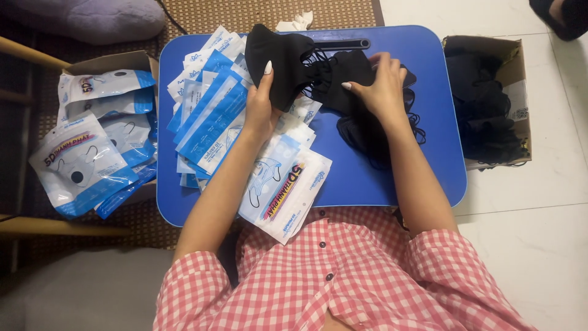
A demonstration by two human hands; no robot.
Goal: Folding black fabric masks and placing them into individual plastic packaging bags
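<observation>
A black face mask (278, 64) is gripped by the left hand (260, 107) above the blue bench (392, 178) — a pile of black masks (355, 92) is pressed under the curled right hand (380, 86), beside empty packets (214, 116).

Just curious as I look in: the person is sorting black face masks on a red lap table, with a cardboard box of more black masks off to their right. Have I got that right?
Not quite: the lap table is blue, not red, as the head view shows. The rest holds: the left hand and right hand handle black face masks on it, and a cardboard box of more black masks sits to their right.
</observation>
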